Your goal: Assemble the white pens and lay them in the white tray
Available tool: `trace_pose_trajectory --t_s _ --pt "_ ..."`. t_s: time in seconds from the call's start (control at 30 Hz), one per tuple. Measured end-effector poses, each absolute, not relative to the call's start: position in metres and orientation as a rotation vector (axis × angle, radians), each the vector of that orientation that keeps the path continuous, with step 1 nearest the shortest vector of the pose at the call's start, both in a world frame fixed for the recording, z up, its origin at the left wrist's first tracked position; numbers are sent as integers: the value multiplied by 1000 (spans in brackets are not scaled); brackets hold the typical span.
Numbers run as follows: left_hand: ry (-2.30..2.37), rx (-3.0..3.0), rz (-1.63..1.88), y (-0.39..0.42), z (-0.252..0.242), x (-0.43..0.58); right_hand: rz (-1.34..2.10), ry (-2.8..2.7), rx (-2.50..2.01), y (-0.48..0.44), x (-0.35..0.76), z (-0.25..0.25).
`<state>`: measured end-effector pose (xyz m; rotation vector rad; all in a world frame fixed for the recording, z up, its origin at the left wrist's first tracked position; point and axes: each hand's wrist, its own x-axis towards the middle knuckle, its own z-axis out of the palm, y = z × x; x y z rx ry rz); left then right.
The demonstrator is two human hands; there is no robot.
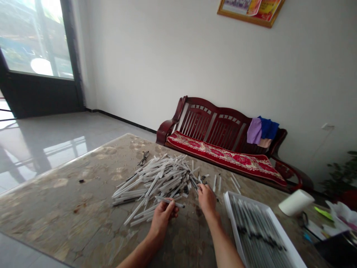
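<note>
A loose heap of white pens (157, 178) with black tips lies on a mottled stone tabletop (69, 201). My left hand (164, 219) is shut on a single white pen (170, 202), just in front of the heap. At the heap's right edge, my right hand (206, 199) has its fingers down among the pen ends. The fingers hide whatever they touch, so I cannot tell if they grip a pen. To the right of that hand, a white tray (258, 234) holds many pens laid side by side.
Black-framed glasses (143, 158) lie beyond the heap. A white paper roll (296, 203) lies at the right, near papers and a green note. Behind the table stand a dark wooden bench (217, 124) with a red cushion and a potted plant.
</note>
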<state>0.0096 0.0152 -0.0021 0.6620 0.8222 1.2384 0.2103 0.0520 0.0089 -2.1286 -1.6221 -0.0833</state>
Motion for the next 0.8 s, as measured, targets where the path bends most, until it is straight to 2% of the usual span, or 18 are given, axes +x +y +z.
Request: trace_pose_trajectory --t_s 0.27,0.53,0.67,0.8 --pt "853 775 1214 15 -6 11 -117 -2050 -2177 76 187 19" --pt "883 1141 1234 6 0 6 -159 -1841 -2143 53 187 6" --pt "853 1286 1174 1 -10 6 34 -1564 -1875 34 201 10" --pt "830 1260 1125 1 -5 5 501 -1297 -1630 7 204 20"
